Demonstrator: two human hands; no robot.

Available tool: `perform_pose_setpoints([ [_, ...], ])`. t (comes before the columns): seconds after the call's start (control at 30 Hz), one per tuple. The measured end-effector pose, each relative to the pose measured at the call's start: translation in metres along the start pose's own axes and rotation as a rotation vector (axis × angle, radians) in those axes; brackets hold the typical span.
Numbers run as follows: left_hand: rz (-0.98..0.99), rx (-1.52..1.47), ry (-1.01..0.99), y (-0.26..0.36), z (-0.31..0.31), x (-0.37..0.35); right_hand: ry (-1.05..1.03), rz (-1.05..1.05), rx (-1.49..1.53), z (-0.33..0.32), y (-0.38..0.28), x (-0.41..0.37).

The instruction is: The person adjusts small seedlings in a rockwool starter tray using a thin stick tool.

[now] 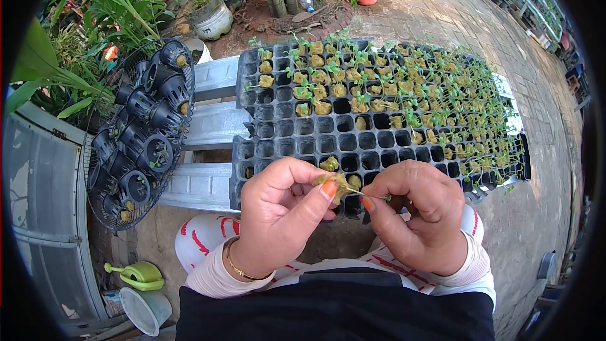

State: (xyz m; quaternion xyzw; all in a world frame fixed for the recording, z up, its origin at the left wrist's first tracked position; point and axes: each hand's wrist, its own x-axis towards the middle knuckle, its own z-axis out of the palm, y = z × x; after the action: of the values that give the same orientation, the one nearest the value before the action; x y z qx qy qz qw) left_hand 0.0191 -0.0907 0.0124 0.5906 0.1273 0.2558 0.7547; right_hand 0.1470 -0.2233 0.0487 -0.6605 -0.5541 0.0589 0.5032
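Observation:
Over the near edge of a black seedling tray, my left hand is closed, thumb and fingers pinching a damp, tan-green spongy plug. A thin pale stem runs from the plug to my right hand, whose thumb and forefinger are pinched around it. The leafy end of this seedling is mostly hidden by my right fingers. Several similar plugs with green seedlings fill the tray's right and far cells. Plain dark cells show at its left and near side.
Left of the tray, a black wire basket holds several black net pots. Both stand on a silver slatted bench. A green watering can and a pale bucket are on the ground at lower left. Potted plants stand beyond.

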Motion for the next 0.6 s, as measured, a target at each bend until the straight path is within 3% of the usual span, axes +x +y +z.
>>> perform_pose_setpoints([
  [0.6,0.088,0.101,0.039,0.0029,0.0019,-0.0009,0.033,-0.078,0.01,0.0069,0.0004,-0.002],
])
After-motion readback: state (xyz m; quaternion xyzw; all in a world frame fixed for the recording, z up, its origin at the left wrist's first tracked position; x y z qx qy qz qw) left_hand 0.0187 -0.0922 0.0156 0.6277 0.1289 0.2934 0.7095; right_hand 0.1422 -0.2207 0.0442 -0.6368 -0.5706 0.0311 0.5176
